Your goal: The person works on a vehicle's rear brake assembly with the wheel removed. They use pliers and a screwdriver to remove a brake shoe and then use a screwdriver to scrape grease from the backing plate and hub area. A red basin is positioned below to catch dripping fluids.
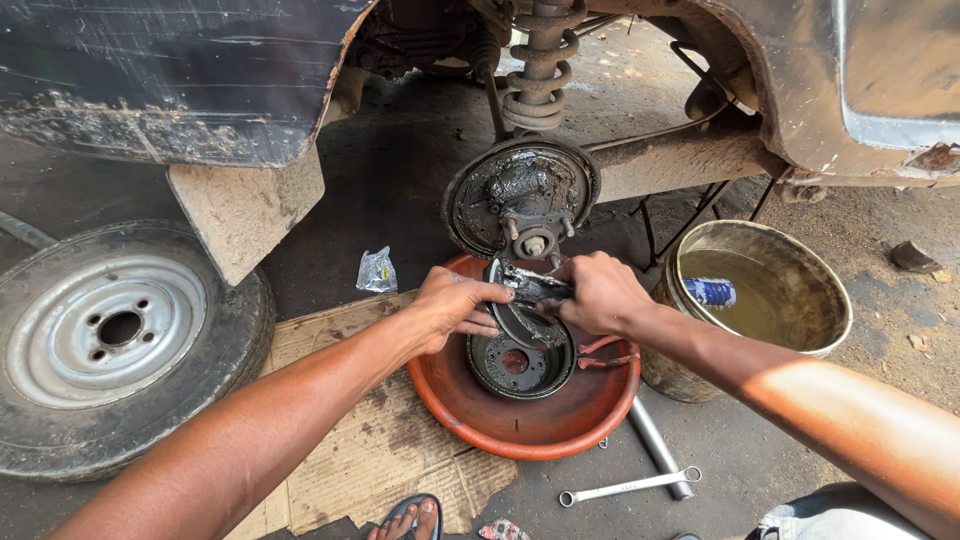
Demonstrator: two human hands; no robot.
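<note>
Both hands hold one curved brake shoe (528, 318) over the middle of the orange basin (528, 425), just above the drum (515, 365) lying in it. Left hand (452, 305) grips the shoe's left end, fingers clenched; right hand (597, 295) clamps its upper end. Backing plate (520, 195) stands bare behind. Judgement: keep shoe low over basin so grime drops inside; steady both ends, fingers off the lining face.

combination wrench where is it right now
In the head view the combination wrench lies on the ground at lower centre-right, just below the orange basin, its far end by the metal pipe.
</note>
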